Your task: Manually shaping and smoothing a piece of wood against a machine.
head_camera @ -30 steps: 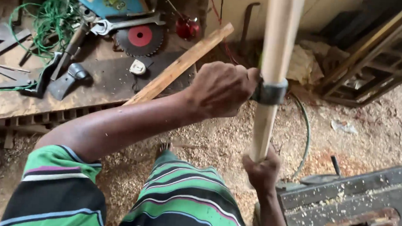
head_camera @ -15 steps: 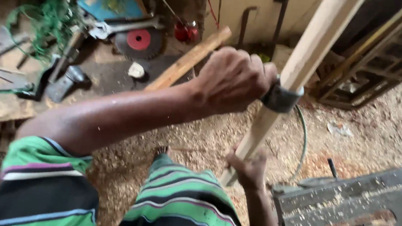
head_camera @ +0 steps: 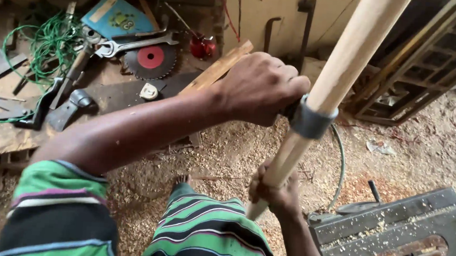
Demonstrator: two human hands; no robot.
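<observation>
A long pale wooden pole slants from the upper right down to the middle of the view. A grey metal band wraps around it. My left hand is closed in a fist against the band's left side, gripping a dark part joined to it. My right hand is clenched around the pole's lower end, just above my green striped clothing. The very tip of the pole pokes out below my right hand.
A dusty table saw top sits at the lower right. A board at the left carries a saw blade with a red centre, a spanner, green cord and hammers. A wooden plank lies behind my left arm. Sawdust covers the floor.
The pole has tipped from near upright to leaning right at its top. Both hands kept their grip, with the left hand and band shifting slightly right.
</observation>
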